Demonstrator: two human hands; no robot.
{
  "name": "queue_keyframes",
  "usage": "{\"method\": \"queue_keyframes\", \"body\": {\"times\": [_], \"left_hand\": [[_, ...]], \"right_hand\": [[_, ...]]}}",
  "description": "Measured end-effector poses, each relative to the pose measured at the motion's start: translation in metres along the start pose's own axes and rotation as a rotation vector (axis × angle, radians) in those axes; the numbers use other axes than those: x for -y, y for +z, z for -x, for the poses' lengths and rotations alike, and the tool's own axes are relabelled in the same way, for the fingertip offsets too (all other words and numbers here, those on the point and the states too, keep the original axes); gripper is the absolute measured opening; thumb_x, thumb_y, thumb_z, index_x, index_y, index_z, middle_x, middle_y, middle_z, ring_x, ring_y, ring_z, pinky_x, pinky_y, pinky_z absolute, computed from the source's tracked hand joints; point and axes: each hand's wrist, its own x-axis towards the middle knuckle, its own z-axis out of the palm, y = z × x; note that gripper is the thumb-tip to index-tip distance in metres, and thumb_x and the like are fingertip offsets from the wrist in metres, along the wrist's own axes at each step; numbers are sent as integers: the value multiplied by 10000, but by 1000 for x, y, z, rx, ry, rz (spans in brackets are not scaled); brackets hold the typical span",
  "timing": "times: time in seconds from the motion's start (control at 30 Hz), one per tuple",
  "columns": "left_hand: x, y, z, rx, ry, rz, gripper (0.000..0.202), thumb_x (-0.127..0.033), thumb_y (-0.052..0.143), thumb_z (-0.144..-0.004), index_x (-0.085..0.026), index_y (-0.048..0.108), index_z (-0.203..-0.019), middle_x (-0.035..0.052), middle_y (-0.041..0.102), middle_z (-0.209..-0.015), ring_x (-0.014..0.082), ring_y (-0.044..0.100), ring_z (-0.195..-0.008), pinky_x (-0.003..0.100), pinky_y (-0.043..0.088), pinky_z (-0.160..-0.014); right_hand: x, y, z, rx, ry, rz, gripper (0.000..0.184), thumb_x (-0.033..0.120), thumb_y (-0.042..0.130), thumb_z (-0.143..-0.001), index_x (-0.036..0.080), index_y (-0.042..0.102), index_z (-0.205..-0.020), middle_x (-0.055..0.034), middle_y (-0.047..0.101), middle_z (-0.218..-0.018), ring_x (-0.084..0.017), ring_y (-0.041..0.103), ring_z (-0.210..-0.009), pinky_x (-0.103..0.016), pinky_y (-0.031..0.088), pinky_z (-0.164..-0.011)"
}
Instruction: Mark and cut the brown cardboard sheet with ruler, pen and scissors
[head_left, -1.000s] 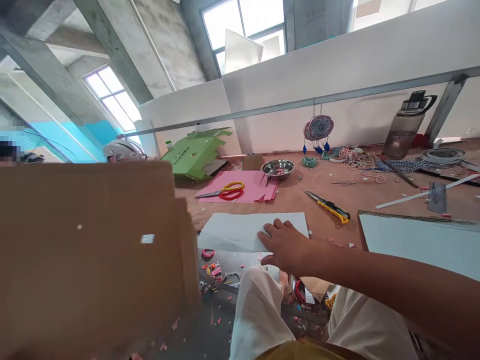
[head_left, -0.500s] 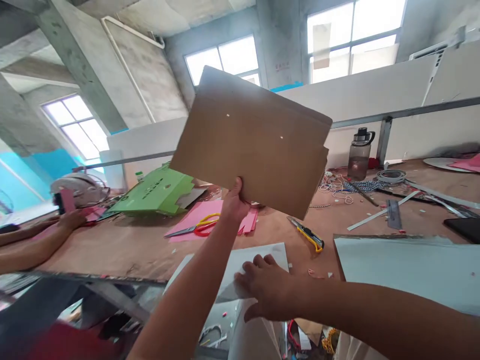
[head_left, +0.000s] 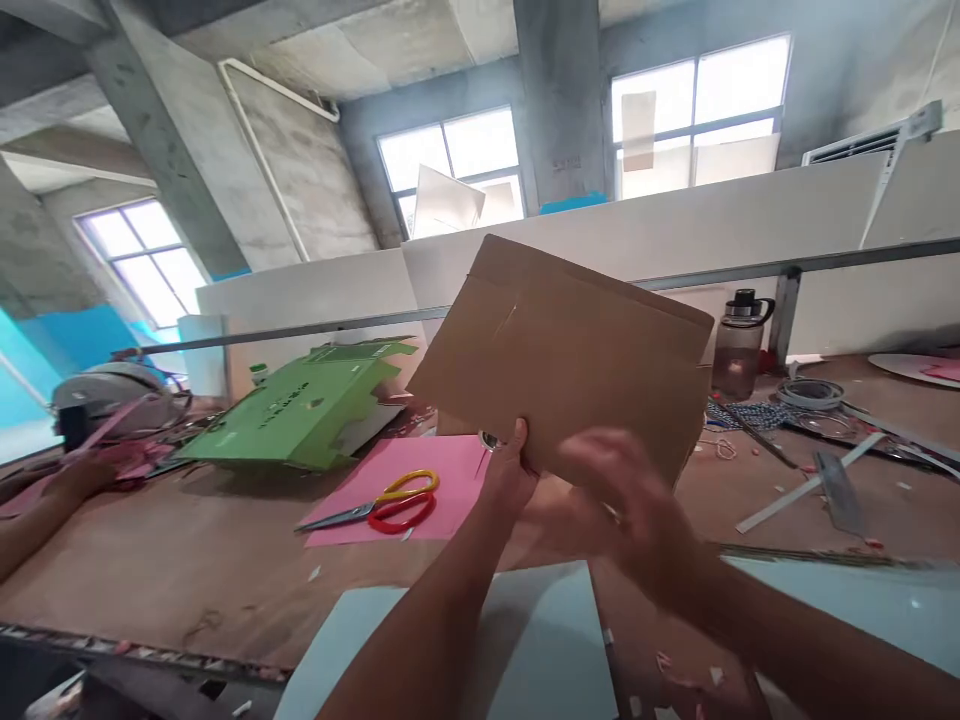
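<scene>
My left hand (head_left: 514, 468) grips the lower edge of a brown cardboard sheet (head_left: 577, 360), thumb on the near face. The sheet is held up tilted above the table, with a short light slit on its left half. In front of its lower right part is my right hand (head_left: 630, 490), smeared by motion; whether it touches the sheet I cannot tell. Below my forearms lies a pale blue-white sheet (head_left: 551, 630). Left of my left hand, scissors (head_left: 382, 505) with yellow and red handles rest on pink paper (head_left: 457, 485).
A green printed box piece (head_left: 292, 405) lies at the back left. A water bottle (head_left: 739, 345), a tape roll (head_left: 810, 393) and a metal blade-like strip (head_left: 838, 490) are at the right. Another person's arm (head_left: 52, 510) reaches in at far left.
The cardboard sheet has come lower, and a slit now shows on its face. My right hand has risen from the pale sheet to the cardboard. The view has shifted.
</scene>
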Motion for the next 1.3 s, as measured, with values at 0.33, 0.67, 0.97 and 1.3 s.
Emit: {"method": "queue_keyframes", "body": {"times": [0.33, 0.67, 0.97, 1.3], "left_hand": [[-5, 2, 5, -19, 102, 77, 326, -158, 637, -905, -204, 622, -1227, 75, 672, -1263, 186, 604, -1207, 329, 505, -1022], [-15, -8, -8, 168, -5, 39, 347, -480, 502, -959, -214, 671, -1104, 85, 711, -1173, 210, 645, -1143, 376, 524, -980], [-22, -19, -21, 236, 142, -72, 42, -221, 678, -880, -189, 653, -890, 16, 749, -920, 140, 724, -804, 337, 586, -845], [-33, -17, -27, 177, 180, -10, 59, -226, 599, -938, -213, 656, -932, -1, 731, -942, 121, 691, -811, 290, 558, -824]], "right_hand": [[-125, 12, -2, -432, 759, -563, 691, 451, 712, -720, 263, 440, -1326, -88, 657, -1156, -229, 660, -956, -439, 558, -830], [-147, 15, 6, -523, 809, -711, 384, 382, 629, -790, 220, 628, -1138, -52, 708, -1153, -191, 618, -1146, -400, 478, -1038], [-172, 9, 6, -652, 783, -860, 399, 407, 747, -704, 292, 671, -1079, 12, 722, -1148, -205, 592, -1198, -405, 466, -1065], [-159, 5, -2, -395, 662, -948, 274, 270, 820, -590, 251, 708, -839, -22, 759, -965, -266, 650, -1069, -459, 515, -964]]}}
